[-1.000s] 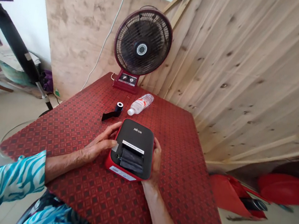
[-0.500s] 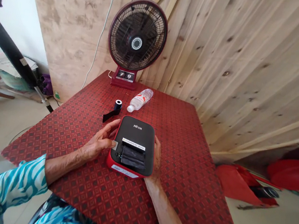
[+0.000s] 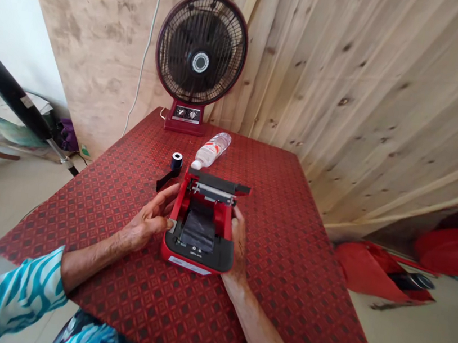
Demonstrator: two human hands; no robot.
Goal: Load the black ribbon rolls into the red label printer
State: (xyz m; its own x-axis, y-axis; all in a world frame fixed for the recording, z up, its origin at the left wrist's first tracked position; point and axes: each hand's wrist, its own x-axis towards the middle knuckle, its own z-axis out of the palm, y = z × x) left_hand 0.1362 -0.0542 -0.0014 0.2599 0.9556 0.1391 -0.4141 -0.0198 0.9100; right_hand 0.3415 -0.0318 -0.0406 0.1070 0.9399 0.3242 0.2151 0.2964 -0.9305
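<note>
A red and black label printer (image 3: 224,250) sits in front of me with its lid (image 3: 219,181) raised at the far side. Inside, a black strip (image 3: 199,228) lies over the front edge of its compartment. My left hand (image 3: 154,219) grips the printer's left side, the thumb on a grey button at the front left corner. Around the right side my right hand (image 3: 238,246) is wrapped, its fingers partly hidden behind the casing. Just beyond the printer stands a small black roll (image 3: 176,161), its loose tail (image 3: 167,179) stretched towards me.
A clear plastic bottle (image 3: 214,149) lies behind the printer on the red patterned table (image 3: 272,291). At the back edge stands a dark red fan (image 3: 200,62) against a wooden wall (image 3: 329,95). A red dustpan-like object (image 3: 368,270) is on the floor at right.
The printer's lid has swung up and back, exposing the inside and the black strip. Both hands have kept their hold on the sides. The view has shifted slightly.
</note>
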